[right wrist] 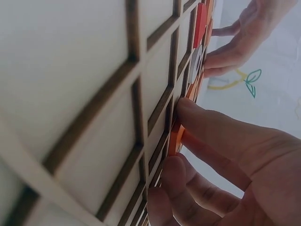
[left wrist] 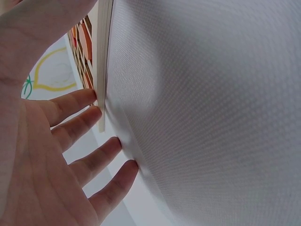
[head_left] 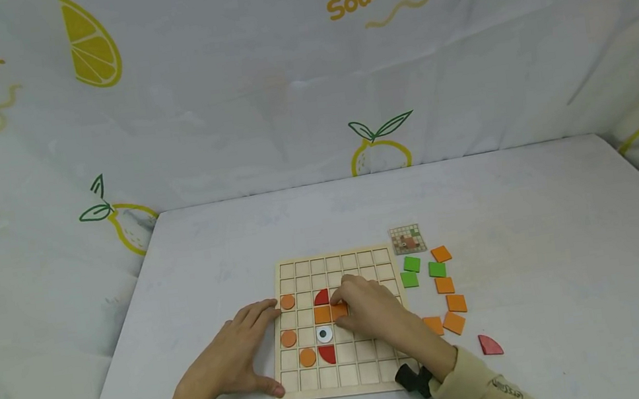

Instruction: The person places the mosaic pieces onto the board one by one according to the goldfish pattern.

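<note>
A wooden grid board (head_left: pixel 349 392) lies on the white table. My left hand (head_left: pixel 233 353) rests at the board's left side, its fingers extended, with thumb and fingertips at the edge. In the left wrist view, spread fingers (left wrist: pixel 89 165) touch the board's side. Over the middle cells, my right hand (head_left: pixel 371 306) pinches an orange square tile (right wrist: pixel 176 136) between thumb and fingers. Left of it sits another orange square (head_left: pixel 322 315), a red quarter-round (head_left: pixel 321 297) above and a white eye disc (head_left: pixel 324 334) below. Below the eye is a second red quarter-round (head_left: pixel 327 355).
Three orange discs (head_left: pixel 307 357) lie in cells on the board's left part. Right of the board are green squares (head_left: pixel 410 279), several orange squares (head_left: pixel 456 303) and a red quarter-round (head_left: pixel 490 345). A small pattern card (head_left: pixel 407 239) lies beyond the top right corner.
</note>
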The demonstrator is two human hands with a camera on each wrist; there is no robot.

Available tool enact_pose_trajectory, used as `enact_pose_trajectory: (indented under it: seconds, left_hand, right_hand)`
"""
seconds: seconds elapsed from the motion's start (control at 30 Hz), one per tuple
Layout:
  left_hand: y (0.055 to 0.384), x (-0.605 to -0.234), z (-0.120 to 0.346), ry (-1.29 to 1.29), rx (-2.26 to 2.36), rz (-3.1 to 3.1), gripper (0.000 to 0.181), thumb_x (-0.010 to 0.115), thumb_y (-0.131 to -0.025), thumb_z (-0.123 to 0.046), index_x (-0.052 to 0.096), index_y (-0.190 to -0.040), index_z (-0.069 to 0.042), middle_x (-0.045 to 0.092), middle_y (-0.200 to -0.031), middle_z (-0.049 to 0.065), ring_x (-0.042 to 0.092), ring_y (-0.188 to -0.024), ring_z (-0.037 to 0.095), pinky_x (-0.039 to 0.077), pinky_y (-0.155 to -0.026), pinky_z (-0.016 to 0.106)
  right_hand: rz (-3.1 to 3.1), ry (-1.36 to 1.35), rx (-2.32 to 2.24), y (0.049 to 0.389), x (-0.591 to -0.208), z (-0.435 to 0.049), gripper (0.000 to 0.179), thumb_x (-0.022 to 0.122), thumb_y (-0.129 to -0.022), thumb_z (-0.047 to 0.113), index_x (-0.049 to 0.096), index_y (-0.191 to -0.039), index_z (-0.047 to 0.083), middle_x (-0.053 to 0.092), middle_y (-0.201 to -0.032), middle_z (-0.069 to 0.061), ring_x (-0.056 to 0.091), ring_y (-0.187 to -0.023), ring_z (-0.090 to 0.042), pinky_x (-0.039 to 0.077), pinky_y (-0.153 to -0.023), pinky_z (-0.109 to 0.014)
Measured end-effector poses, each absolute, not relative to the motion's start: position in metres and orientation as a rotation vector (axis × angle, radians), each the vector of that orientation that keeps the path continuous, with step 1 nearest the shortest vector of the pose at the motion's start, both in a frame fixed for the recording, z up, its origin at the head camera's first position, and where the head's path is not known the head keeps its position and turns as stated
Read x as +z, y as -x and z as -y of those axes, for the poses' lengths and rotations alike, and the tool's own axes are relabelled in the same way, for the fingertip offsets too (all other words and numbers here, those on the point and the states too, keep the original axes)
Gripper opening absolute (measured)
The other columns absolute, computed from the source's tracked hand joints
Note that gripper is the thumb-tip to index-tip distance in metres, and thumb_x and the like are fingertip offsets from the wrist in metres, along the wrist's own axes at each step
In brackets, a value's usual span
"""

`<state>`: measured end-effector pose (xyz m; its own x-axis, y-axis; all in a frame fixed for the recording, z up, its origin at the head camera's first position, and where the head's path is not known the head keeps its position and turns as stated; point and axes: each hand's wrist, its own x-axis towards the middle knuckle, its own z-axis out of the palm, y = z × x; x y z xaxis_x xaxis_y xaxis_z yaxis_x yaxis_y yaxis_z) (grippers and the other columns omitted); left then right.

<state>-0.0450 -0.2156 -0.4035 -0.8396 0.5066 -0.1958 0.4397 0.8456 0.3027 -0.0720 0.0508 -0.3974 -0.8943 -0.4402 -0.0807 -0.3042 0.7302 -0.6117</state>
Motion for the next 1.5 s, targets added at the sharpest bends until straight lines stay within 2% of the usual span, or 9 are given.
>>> enact_pose_trajectory:
  seconds: [0.53,0.83,1.1,1.3,1.5]
  left_hand:
    - [0.045,-0.403,0.215,-0.696,0.368,-2.740,0.121,0.092,-0.052,-0.069,0.046,-0.148,-0.011,0.041,-0.160,0.011,0.040,-0.146,0.039,0.046,-0.103,0.069]
    - [0.044,-0.405,0.214,-0.688,0.370,-2.739,0.119,0.093,-0.052,-0.066,0.046,-0.147,-0.011,0.041,-0.160,0.011,0.040,-0.146,0.038,0.046,-0.103,0.069]
    - [0.044,-0.405,0.214,-0.696,0.370,-2.745,0.119,0.093,-0.052,-0.067,0.046,-0.147,-0.012,0.042,-0.160,0.011,0.040,-0.146,0.039,0.045,-0.102,0.071]
    - [0.045,-0.403,0.217,-0.742,0.378,-2.747,0.120,0.091,-0.054,-0.069,0.046,-0.148,-0.010,0.042,-0.159,0.012,0.041,-0.144,0.039,0.047,-0.101,0.069]
    - [0.045,-0.403,0.217,-0.756,0.373,-2.747,0.120,0.090,-0.055,-0.071,0.045,-0.148,-0.010,0.042,-0.159,0.012,0.042,-0.144,0.039,0.048,-0.101,0.067]
  right_hand:
    - [-2.727,0.581,-0.905,0.070,-0.395,-0.054,0.024,0.084,-0.080,0.006,0.079,-0.103,0.001,0.070,-0.092,-0.008,0.054,-0.074,-0.015,0.048,-0.062,-0.029]
    - [-2.739,0.586,-0.941,0.065,-0.387,-0.068,0.026,0.084,-0.080,0.011,0.079,-0.104,0.004,0.073,-0.096,-0.007,0.066,-0.088,-0.019,0.055,-0.073,-0.034]
    - [-2.702,0.510,-0.967,0.061,-0.381,-0.090,0.028,0.085,-0.080,0.011,0.080,-0.106,0.006,0.074,-0.098,-0.005,0.053,-0.070,-0.011,0.045,-0.061,-0.021]
    - [-2.692,0.492,-0.980,0.057,-0.381,-0.112,0.030,0.085,-0.080,0.013,0.079,-0.109,0.007,0.073,-0.099,-0.004,0.048,-0.063,-0.007,0.042,-0.055,-0.020]
    - [-2.664,0.419,-1.008,0.051,-0.381,-0.130,0.030,0.086,-0.079,0.012,0.079,-0.108,0.006,0.073,-0.104,-0.004,0.050,-0.061,-0.005,0.043,-0.053,-0.020]
